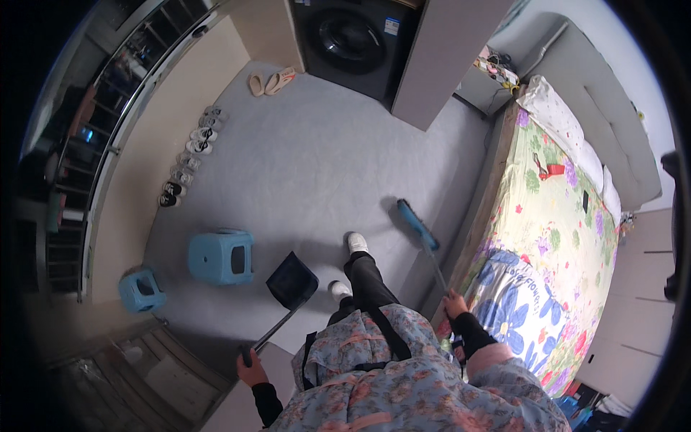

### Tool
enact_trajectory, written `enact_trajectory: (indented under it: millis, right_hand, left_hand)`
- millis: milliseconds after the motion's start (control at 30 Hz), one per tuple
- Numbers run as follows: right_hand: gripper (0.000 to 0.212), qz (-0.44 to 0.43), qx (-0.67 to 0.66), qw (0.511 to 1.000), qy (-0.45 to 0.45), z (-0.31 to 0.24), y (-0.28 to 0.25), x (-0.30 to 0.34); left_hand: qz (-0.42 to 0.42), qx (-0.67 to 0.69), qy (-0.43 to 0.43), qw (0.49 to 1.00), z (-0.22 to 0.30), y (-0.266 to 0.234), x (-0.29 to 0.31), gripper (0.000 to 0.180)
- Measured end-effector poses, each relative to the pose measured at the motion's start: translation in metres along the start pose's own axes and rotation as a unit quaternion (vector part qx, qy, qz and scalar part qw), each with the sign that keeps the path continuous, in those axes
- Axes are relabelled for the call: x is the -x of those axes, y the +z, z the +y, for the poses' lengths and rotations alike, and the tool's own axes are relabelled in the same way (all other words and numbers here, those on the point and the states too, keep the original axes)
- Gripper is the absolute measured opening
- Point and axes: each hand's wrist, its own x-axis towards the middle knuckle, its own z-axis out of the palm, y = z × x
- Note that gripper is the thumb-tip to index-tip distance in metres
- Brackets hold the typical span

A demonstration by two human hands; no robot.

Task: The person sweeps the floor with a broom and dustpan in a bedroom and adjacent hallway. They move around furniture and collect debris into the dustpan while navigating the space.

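Grey floor (302,165), smooth, open through the middle of the bedroom. Clock set on the standing person, 12 straight ahead.

Surroundings: dark front-loading washing machine (345,39) at 12; 1 pair of beige slippers (270,81) at 11; row of shoes (199,147) along the wall between 10 and 11. 2 blue stools: larger stool (205,257) at 10, smaller stool (132,295) beyond it, nearer 9. Bed (554,252) with flowered sheet runs along 2, white pillows (554,119) at its far side.

Right hand (455,306), at 2 just beside the bed, is closed round the long handle of a blue-headed broom (417,224); its head is out between 12 and 1, apparently on the floor. Left hand (252,369), at 9, is wrapped round the upper end of the handle of a black dustpan (291,282), whose scoop sits between 10 and 11, near the larger stool. Whether it touches the floor, I cannot tell.

Progress, my judgement: sweeping looks under way, not finished. Broom and dustpan are well apart; no gathered heap shows at either. Scoop interior too dark to read. How much floor is done, I cannot tell; collecting into the dustpan seems left.
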Motion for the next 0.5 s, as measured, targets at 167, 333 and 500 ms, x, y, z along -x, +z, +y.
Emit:
enact_trajectory:
  millis: [167, 333, 500]
  right_hand:
    - [0.050, 0.081, 0.053, 0.995, -0.011, -0.064, -0.013, -0.059]
    - [0.056, 0.089, 0.072, 0.993, -0.010, -0.081, -0.004, -0.124]
    - [0.058, 0.102, 0.156, 0.982, 0.029, -0.046, 0.032, -0.114]
  left_hand:
    - [-0.040, -0.108, 0.085, 0.990, 0.056, 0.018, -0.037, 0.026]
    - [-0.057, -0.171, 0.130, 0.975, 0.125, 0.041, -0.068, 0.021]
    - [-0.056, -0.173, 0.143, 0.973, 0.167, 0.053, -0.097, 0.024]
